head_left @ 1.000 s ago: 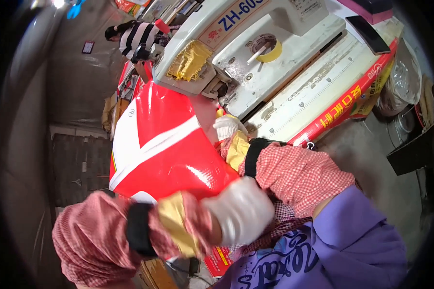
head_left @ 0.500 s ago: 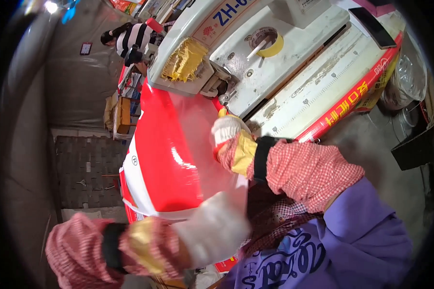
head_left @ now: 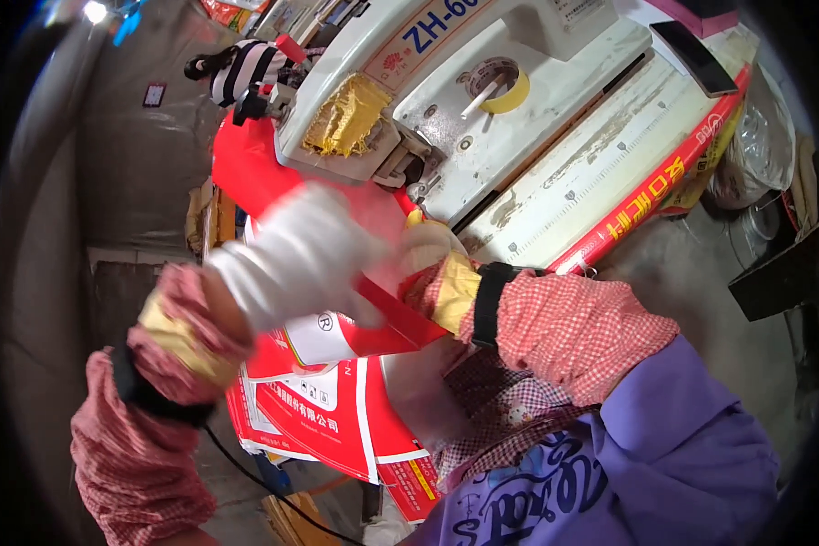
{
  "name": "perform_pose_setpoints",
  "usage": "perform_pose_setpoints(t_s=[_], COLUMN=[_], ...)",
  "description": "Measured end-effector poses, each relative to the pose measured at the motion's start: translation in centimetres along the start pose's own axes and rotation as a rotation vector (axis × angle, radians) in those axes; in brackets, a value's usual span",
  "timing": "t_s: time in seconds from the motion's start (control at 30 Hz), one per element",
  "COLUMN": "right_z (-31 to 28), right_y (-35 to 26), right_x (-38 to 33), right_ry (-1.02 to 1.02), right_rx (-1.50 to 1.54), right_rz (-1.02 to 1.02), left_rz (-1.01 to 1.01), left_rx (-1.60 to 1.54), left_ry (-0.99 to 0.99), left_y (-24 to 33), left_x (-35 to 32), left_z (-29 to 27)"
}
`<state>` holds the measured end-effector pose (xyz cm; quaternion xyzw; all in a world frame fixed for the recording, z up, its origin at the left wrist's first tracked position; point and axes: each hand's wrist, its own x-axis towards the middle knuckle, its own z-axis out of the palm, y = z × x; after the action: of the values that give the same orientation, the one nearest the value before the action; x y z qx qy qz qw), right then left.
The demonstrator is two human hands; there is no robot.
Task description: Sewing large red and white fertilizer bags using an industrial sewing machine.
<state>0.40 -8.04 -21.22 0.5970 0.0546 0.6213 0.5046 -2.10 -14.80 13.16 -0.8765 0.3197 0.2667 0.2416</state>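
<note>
Lower middle of the frame: purple top and checked red sleeves, forearms coming up from the bottom edge. Just above, left hand (head_left: 291,259) in a white glove, blurred, laid over the top edge of a red and white printed bag (head_left: 323,400); whether that grip is closed on the bag or only pressing on it cannot be told through the blur. Right hand (head_left: 428,259), gloved too, at centre frame, grip clamped on the folded red top of the same bag. Bag standing upright below the hands, its lower part hanging toward the bottom of the frame, its mouth drawn up near the machine. Beyond the hands, white sealing machine (head_left: 482,109) across the upper middle, with a yellow worn pad (head_left: 346,114) at its head and a roll of yellow tape (head_left: 500,82) on top. Red strip (head_left: 646,196) along the machine's near edge, upper right. Further off, upper left, another person in a striped top (head_left: 246,68).

Judged from this: bag mouth gathered and held, not yet fed under the machine head; closing left to do.
</note>
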Motion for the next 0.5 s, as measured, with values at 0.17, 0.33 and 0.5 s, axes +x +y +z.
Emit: perform_pose_setpoints(t_s=[0.17,0.33,0.5], right_z=[4.7,7.8,11.0], right_y=[10.1,17.1,14.8], right_x=[-6.2,0.7,3.2], right_ry=[-0.399,-0.698,-0.992], right_rx=[1.26,2.264,2.277], right_rz=[0.211,0.3,-0.022], left_rz=[0.178,0.075,-0.265], left_rx=[0.025,-0.322,-0.28], left_ry=[0.004,-0.038,-0.024], left_y=[1.9,11.0,7.0], left_x=[-4.0,-0.4,2.5], left_z=[0.7,1.9,5.3])
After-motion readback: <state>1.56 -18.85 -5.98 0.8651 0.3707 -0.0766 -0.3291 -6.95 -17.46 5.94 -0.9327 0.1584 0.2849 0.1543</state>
